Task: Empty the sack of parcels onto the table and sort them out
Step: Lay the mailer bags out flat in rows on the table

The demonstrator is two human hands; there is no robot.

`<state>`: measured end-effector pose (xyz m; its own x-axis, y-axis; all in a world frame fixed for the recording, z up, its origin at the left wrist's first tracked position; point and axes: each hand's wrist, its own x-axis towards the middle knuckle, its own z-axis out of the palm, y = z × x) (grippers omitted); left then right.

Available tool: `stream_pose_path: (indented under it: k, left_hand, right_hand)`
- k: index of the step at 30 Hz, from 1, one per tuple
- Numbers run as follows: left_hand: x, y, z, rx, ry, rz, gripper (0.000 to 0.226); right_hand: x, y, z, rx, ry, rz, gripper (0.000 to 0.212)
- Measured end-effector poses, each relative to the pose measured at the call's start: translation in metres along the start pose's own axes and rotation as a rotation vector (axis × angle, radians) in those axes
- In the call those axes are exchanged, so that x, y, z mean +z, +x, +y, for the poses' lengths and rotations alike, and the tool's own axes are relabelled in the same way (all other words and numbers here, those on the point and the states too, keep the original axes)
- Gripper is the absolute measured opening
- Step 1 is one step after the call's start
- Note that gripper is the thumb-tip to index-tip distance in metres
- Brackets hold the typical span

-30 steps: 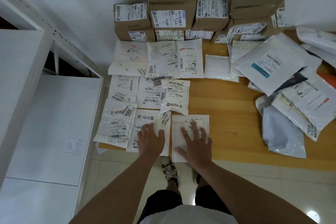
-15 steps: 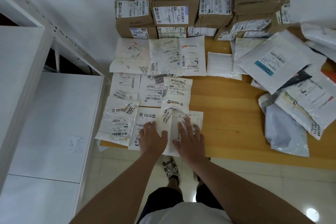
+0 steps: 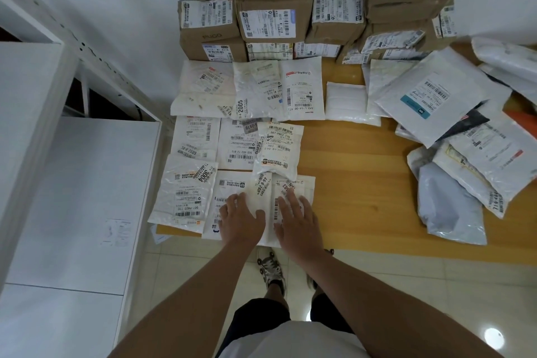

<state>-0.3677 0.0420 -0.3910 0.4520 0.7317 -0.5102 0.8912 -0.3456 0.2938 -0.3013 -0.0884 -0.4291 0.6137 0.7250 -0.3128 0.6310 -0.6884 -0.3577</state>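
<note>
Pressing flat right hand (image 3: pixel 296 221) on white rectangular padded mailer (image 3: pixel 302 192), long axis toward twelve o'clock; flat left hand (image 3: pixel 241 216) holding overlapped white neighbouring mailer (image 3: pixel 232 189) at nine o'clock.

White wall (image 3: pixel 130 3) fills the upper frame. White cabinet (image 3: pixel 84 197) at left. Pale tiled floor (image 3: pixel 436 285) along the bottom, with 1 light reflection (image 3: pixel 493 336) at lower right.

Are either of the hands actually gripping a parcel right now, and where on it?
Neither grips. The left hand lies flat on one white mailer, the right hand flat on the adjacent mailer, fingers straight, pressing near their front edges.
</note>
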Motion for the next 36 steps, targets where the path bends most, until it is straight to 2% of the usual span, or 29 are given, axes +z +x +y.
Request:
stream_pose_path:
  k: [8,12,16,20,23,26,31,36]
  left_hand:
    - [-0.003,0.004,0.003,-0.038,0.004,-0.038,0.066]
    - [-0.012,0.004,0.018,-0.072,-0.051,0.049,0.060]
    - [-0.021,0.006,0.045,0.056,-0.100,0.176,0.054]
    - [-0.025,0.010,0.093,0.244,-0.135,0.209,0.045]
    - [-0.020,0.020,0.139,0.364,-0.094,0.165,0.045]
    - [-0.010,0.031,0.182,0.357,-0.003,0.098,0.046]
    - [0.011,0.043,0.225,0.304,0.061,-0.014,0.044]
    - [0.021,0.051,0.239,0.294,0.108,-0.242,0.055]
  right_hand:
    - [-0.024,-0.009,0.005,0.042,0.019,-0.002,0.061]
    - [-0.050,-0.013,0.033,0.146,0.010,0.050,0.060]
    - [-0.083,-0.007,0.067,0.285,0.003,0.122,0.059]
    - [-0.114,0.010,0.101,0.328,0.007,0.023,0.057]
    - [-0.137,0.041,0.125,0.276,0.002,-0.041,0.056]
    - [-0.161,0.079,0.141,0.202,-0.051,-0.100,0.057]
    - [-0.190,0.139,0.156,-0.041,-0.265,0.040,0.056]
    - [-0.203,0.195,0.159,-0.020,-0.437,-0.130,0.083]
